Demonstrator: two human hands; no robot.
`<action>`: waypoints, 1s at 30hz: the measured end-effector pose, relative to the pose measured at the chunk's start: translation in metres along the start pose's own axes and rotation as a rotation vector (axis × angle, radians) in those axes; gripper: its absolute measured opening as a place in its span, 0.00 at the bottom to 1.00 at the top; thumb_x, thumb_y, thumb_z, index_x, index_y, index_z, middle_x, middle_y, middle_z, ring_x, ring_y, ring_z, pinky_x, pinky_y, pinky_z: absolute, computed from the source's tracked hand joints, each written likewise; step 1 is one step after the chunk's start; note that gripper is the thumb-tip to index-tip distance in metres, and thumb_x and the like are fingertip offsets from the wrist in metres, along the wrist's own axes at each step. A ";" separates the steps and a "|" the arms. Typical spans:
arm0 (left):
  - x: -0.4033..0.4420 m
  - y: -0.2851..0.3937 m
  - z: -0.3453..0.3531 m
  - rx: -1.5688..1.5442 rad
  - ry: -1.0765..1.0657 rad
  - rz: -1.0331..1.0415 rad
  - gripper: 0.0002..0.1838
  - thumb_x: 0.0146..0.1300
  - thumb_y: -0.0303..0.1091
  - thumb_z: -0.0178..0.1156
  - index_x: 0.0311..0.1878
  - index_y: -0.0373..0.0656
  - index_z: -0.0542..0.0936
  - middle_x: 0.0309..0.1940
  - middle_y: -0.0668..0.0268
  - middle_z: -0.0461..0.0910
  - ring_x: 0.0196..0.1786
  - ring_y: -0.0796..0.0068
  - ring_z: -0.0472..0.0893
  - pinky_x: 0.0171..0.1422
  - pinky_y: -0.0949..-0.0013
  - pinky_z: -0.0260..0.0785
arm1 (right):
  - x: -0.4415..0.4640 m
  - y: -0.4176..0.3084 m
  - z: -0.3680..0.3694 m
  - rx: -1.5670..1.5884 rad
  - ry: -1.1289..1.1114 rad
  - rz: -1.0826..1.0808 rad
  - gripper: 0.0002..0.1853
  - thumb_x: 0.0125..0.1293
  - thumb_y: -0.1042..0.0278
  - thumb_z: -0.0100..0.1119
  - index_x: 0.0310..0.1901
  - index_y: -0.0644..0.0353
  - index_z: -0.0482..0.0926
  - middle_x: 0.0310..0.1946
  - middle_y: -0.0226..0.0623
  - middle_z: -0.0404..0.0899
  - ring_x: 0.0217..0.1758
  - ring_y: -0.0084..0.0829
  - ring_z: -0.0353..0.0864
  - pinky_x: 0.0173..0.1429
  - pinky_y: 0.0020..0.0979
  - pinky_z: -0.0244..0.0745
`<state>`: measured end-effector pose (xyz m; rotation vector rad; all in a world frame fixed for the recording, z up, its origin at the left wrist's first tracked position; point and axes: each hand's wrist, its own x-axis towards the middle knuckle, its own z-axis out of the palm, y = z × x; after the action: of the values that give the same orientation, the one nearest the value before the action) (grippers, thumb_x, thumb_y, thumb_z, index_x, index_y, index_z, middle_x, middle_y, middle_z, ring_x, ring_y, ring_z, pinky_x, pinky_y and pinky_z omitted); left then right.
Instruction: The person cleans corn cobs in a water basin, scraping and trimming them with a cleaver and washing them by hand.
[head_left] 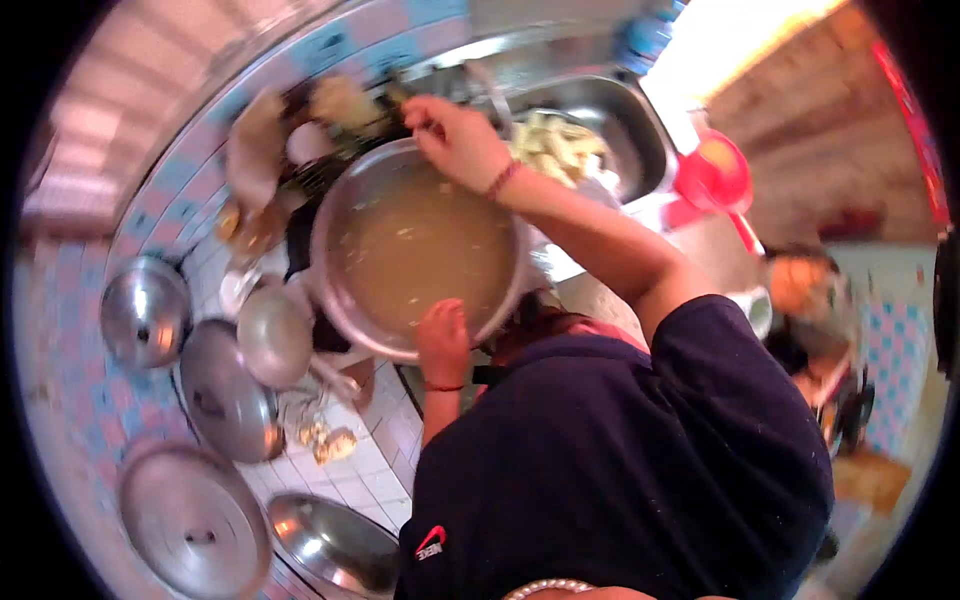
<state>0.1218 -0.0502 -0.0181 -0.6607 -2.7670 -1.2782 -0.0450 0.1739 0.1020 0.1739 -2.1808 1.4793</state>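
Note:
A large metal pot (330, 300) full of cloudy brownish liquid, with small pale bits floating in it, stands in front of me. My left hand (443, 338) grips the near rim, fingers over the inside edge. Above the far rim is my right hand (455, 140), its fingers curled together. Whatever they hold, if anything, is too blurred to make out. Just beyond its fingertips sit some indistinct dark and yellowish items (395, 95). Pale yellowish cut pieces (560, 148) lie piled at the sink, to the right of that hand.
The metal sink (650, 135) is at the back right, beside a red dipper (715, 172). On the left are a round pot lid (195, 525), a dark lid (225, 390), a small metal lid (146, 310), a pale bowl (274, 337) and a metal basin (335, 540). Scraps (325, 440) lie on the tiles.

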 end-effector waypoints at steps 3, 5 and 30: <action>0.002 0.004 -0.007 -0.148 -0.089 -0.080 0.07 0.64 0.27 0.59 0.44 0.38 0.82 0.44 0.57 0.82 0.51 0.57 0.80 0.55 0.60 0.73 | -0.106 0.002 -0.085 -0.341 0.084 0.191 0.14 0.62 0.67 0.62 0.48 0.60 0.77 0.39 0.45 0.81 0.45 0.48 0.81 0.49 0.42 0.76; 0.004 0.006 -0.009 -0.160 -0.091 -0.064 0.08 0.63 0.25 0.59 0.44 0.38 0.82 0.45 0.57 0.82 0.51 0.57 0.80 0.56 0.61 0.73 | -0.201 0.042 -0.141 -0.670 0.191 0.280 0.18 0.60 0.63 0.66 0.48 0.60 0.75 0.42 0.47 0.80 0.47 0.48 0.80 0.51 0.44 0.75; 0.164 0.188 0.191 0.314 -0.435 0.993 0.37 0.70 0.63 0.43 0.76 0.52 0.61 0.77 0.70 0.57 0.80 0.63 0.53 0.79 0.38 0.39 | -0.249 -0.021 -0.299 -0.897 -0.224 0.424 0.14 0.59 0.61 0.64 0.46 0.53 0.78 0.33 0.42 0.83 0.38 0.45 0.84 0.40 0.46 0.78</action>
<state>0.0747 0.2579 0.0229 -2.0677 -2.1705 -0.5029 0.2766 0.3930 0.0899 -0.4724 -2.9619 0.5306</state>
